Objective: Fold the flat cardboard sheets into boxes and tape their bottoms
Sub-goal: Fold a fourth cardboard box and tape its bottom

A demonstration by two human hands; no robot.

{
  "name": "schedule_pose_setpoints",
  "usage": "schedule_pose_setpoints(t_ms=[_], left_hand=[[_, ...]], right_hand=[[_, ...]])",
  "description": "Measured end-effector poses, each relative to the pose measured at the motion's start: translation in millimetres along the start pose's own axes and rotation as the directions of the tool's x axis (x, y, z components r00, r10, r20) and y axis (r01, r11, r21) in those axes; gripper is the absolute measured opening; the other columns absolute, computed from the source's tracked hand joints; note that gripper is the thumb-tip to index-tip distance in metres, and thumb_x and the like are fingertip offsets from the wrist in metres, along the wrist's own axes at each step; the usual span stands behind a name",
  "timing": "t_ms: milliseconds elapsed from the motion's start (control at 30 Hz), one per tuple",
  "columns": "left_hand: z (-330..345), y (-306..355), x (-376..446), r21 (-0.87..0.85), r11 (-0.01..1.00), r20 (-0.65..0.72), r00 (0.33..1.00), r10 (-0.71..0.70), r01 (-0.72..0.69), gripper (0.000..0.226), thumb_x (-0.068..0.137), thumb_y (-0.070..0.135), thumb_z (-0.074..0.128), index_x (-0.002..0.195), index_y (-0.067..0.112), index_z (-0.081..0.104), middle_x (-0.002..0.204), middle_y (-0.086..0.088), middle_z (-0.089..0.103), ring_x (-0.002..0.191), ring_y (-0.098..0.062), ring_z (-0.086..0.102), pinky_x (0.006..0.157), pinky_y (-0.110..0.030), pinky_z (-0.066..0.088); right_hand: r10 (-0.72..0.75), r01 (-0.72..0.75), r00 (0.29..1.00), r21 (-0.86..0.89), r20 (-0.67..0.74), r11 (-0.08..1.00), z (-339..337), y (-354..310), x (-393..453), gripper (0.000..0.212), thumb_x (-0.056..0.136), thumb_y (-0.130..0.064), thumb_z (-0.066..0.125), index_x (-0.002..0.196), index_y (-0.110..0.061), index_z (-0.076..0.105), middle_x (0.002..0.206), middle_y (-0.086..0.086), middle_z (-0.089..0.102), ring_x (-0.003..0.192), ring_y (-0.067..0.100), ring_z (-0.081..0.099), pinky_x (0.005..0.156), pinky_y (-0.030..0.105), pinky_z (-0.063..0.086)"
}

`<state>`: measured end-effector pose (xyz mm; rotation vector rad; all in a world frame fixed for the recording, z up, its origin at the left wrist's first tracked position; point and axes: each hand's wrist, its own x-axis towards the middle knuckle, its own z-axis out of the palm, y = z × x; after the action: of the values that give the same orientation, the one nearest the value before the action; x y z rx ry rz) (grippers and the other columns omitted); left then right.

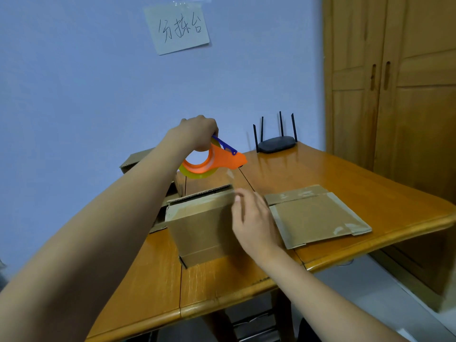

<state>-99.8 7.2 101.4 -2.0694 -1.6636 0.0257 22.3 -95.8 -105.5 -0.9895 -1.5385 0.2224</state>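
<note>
A folded cardboard box [202,228] stands on the wooden table [320,174], its taped bottom facing up. My left hand [197,134] grips an orange tape dispenser [217,160] with a roll of clear tape, held in the air above and behind the box. A strip of clear tape runs from the dispenser down toward the box's right edge. My right hand [251,218] rests against the box's right side, its fingers pressing near the top edge. A flat cardboard sheet [315,215] with old tape marks lies on the table to the right of the box.
More cardboard boxes [138,159] stand behind my left forearm at the table's far left. A black router [276,144] with several antennas sits at the back by the wall. A wooden wardrobe [394,82] stands on the right. A paper note [177,28] is taped to the wall.
</note>
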Motion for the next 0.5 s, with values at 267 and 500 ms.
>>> schedule_pose_setpoints(t_ms=[267, 500], left_hand=[[-5.5, 1.9, -1.3, -0.011, 1.000, -0.034, 0.999, 0.024, -0.024, 0.035, 0.089, 0.002, 0.054, 0.120, 0.017, 0.062, 0.109, -0.007, 0.061, 0.097, -0.029, 0.058, 0.073, -0.036, 0.037], [0.4, -4.5, -0.2, -0.009, 0.999, -0.060, 0.997, 0.044, -0.044, 0.035, 0.090, 0.003, 0.055, 0.121, 0.018, 0.062, 0.111, -0.006, 0.063, 0.102, -0.027, 0.056, 0.077, -0.036, 0.036]], right_hand=[[-0.152, 0.446, 0.777, -0.364, 0.611, 0.818, 48.8, -29.3, 39.9, 0.055, 0.105, -0.028, 0.044, 0.150, 0.003, 0.037, 0.162, 0.020, 0.029, 0.151, 0.032, 0.025, 0.124, 0.043, 0.017], [0.112, 0.422, 0.681, -0.513, 0.724, 0.747, 64.1, -24.7, 55.3, 0.084, 0.104, -0.062, 0.024, 0.159, -0.001, 0.012, 0.166, 0.018, 0.017, 0.154, 0.033, 0.013, 0.126, 0.048, 0.006]])
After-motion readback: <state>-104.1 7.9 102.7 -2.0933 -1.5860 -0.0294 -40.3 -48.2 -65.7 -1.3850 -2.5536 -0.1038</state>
